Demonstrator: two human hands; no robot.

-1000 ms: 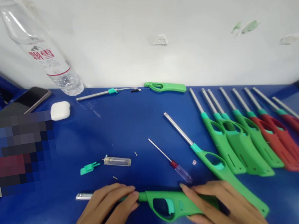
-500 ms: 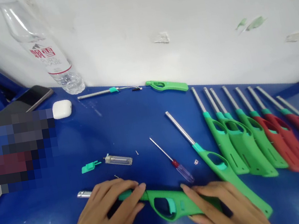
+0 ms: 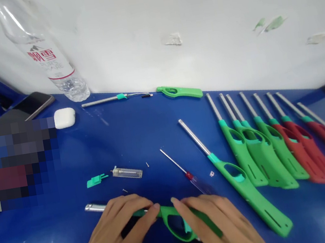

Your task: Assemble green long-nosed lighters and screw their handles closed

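A green long-nosed lighter [image 3: 167,212] lies across the near part of the blue table, its metal tube pointing left. My left hand [image 3: 119,235] is closed around its neck, with thumb and fingers pinching where the tube meets the handle. Over the handle, my right hand [image 3: 222,223] grips near the trigger opening and covers most of the body. Above the hands are a screwdriver [image 3: 187,175] with a red and clear handle, a clear fuel tank [image 3: 126,172], a teal plastic piece [image 3: 95,180], two small screws and a tiny pale part [image 3: 212,173].
On the right stand out several green and red lighters [image 3: 266,154] in a row, with one green lighter [image 3: 243,186] nearer. Along the wall lie a loose metal tube [image 3: 100,101], a green handle shell [image 3: 179,92], a white earphone case [image 3: 65,117], a phone [image 3: 34,104] and a bottle [image 3: 54,64].
My right hand has slid left along the handle toward the trigger opening and now covers more of it. My left hand stays at the neck. The view has shifted slightly.
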